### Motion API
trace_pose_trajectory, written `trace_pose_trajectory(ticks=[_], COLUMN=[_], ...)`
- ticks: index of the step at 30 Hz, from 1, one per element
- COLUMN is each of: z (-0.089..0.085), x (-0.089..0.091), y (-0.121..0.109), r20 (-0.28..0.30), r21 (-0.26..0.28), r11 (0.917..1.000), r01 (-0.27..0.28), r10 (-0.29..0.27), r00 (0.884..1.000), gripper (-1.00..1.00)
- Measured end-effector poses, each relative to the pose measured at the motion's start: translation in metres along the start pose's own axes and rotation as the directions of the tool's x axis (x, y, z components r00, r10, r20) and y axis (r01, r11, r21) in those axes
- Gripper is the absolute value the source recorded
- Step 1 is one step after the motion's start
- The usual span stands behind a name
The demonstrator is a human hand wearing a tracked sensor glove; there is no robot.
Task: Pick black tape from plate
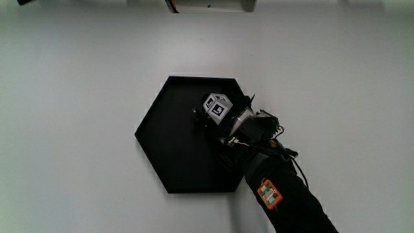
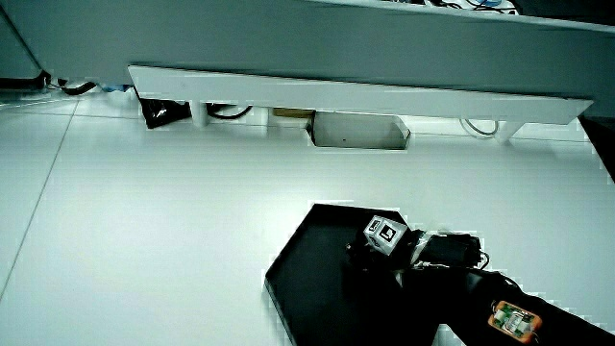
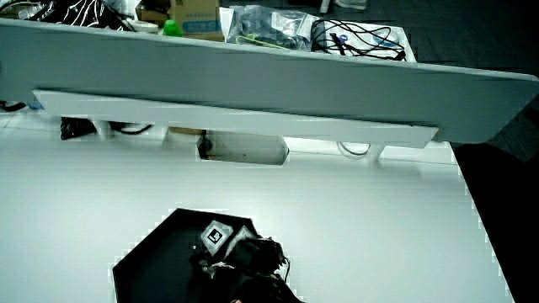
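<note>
Main view. The hand (image 1: 217, 116), gloved in black and carrying a patterned cube (image 1: 218, 107) on its back, lies over the black hexagonal plate (image 1: 171, 142), close to the plate's corner nearest the forearm (image 1: 284, 194). The forearm reaches in across the plate's rim from the person's side of the bench (image 1: 77, 97). The black tape cannot be made out as a separate thing: black on black, it is either hidden under the hand or lost against the plate. By judgement it lies directly beneath the hand, so the coming move turns on a straight lift rather than a sideways reach. Its long axis cannot be told. Whether the hand is spread, curled or clamped on the tape cannot be told here.

Side views. In a side view the hand (image 2: 380, 245) sits low on the plate (image 2: 307, 279), the cube (image 2: 382, 231) uppermost; nothing tape-like shows on the bare plate surface around it. In a side view the hand (image 3: 223, 248) again rests over the plate (image 3: 147, 265), with the low partition (image 3: 253, 93) well apart from it. The state of the hand remains undecidable in both side views.
</note>
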Motion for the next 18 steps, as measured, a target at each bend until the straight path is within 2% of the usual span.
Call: trace_pose_trajectory(ticks=[1, 3, 4, 7, 10, 12, 13, 15, 17, 18], z=[0.001, -0.001, -0.002, 0.003, 0.015, 0.021, 0.026, 0.031, 0.034, 0.035], x=[0.001, 0.003, 0.004, 0.005, 0.007, 0.009, 0.012, 0.017, 0.025, 0.030], y=[-0.002, -0.002, -0.003, -0.010, -0.022, -0.028, -0.034, -0.045, -0.056, -0.062], r20=[-0.008, -0.004, -0.021, -0.062, -0.093, -0.113, -0.131, -0.138, -0.127, -0.152], r21=[0.024, 0.021, 0.025, 0.070, 0.144, 0.169, 0.206, 0.244, 0.283, 0.305], r11=[0.9996, 0.9994, 0.9993, 0.9975, 0.9896, 0.9855, 0.9784, 0.9697, 0.9583, 0.9511], r01=[0.012, 0.028, 0.030, 0.012, -0.003, -0.004, -0.009, -0.002, 0.039, 0.045], r10=[-0.012, -0.028, -0.029, -0.007, 0.016, 0.023, 0.037, 0.037, -0.003, 0.001], r00=[1.000, 1.000, 0.999, 0.998, 0.996, 0.993, 0.991, 0.990, 0.992, 0.988], gripper=[1.00, 1.00, 1.00, 1.00, 1.00, 1.00, 1.00, 1.00, 1.00, 1.00])
